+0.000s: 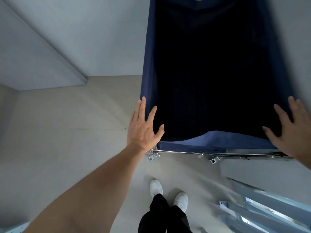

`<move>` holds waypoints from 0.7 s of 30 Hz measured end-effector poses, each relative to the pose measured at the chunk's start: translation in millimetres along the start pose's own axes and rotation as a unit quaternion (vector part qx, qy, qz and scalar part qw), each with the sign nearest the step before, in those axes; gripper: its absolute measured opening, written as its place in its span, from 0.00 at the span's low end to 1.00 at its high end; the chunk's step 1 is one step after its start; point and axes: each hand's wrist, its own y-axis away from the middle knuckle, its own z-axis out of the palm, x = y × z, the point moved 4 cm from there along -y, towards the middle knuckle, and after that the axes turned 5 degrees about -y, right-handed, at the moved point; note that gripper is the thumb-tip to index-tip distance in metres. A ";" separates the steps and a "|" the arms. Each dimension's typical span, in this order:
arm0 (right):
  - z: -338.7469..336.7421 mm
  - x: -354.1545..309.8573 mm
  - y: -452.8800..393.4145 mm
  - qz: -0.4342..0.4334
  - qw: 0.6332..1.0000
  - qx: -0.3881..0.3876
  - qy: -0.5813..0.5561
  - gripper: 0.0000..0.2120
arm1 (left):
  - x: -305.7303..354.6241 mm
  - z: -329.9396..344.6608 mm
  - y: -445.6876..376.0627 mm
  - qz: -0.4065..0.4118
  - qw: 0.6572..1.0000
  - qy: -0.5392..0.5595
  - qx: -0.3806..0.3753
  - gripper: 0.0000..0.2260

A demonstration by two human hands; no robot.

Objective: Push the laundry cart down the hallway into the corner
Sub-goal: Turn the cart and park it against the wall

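Observation:
The laundry cart is a deep navy-blue fabric bin on a metal frame, seen from above, filling the upper right of the head view; its inside is dark and looks empty. My left hand lies flat over the cart's near left corner, fingers spread, thumb inside the rim. My right hand rests on the near right corner with fingers apart. Neither hand is curled around the rim. The cart's far end reaches the grey wall at the top.
Grey walls meet in a corner ahead at left, above a beige floor. Metal framing lies low at the right, close to the cart's near right end. My white shoes stand just behind the cart.

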 end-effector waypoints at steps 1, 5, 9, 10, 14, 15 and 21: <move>2.4 0.0 0.5 -0.002 1.000 -0.004 -0.001 0.38 | 0.5 -0.1 0.1 0.000 1.000 -0.002 -0.004 0.32; 2.2 1.3 1.3 -0.011 1.000 -0.002 0.001 0.39 | 1.1 -1.0 1.1 -0.004 1.000 0.000 -0.004 0.32; -5.4 2.4 0.1 -0.004 1.000 0.008 -0.012 0.37 | 1.8 -1.3 1.5 -0.002 1.000 0.002 0.003 0.31; -6.9 2.2 -0.2 0.001 1.000 0.004 -0.015 0.37 | 1.9 -1.3 1.5 -0.003 1.000 0.004 0.003 0.31; -11.6 1.4 -1.5 0.019 0.999 -0.024 -0.018 0.38 | 2.7 -1.0 1.4 -0.004 1.000 0.010 0.003 0.31; -12.3 1.0 -1.3 0.019 0.999 -0.026 -0.019 0.38 | 2.8 -0.8 1.6 -0.003 1.000 0.011 0.005 0.31; -14.6 -0.1 -1.2 0.018 1.000 -0.017 -0.007 0.38 | 2.7 -0.5 1.0 0.003 1.000 0.014 0.018 0.30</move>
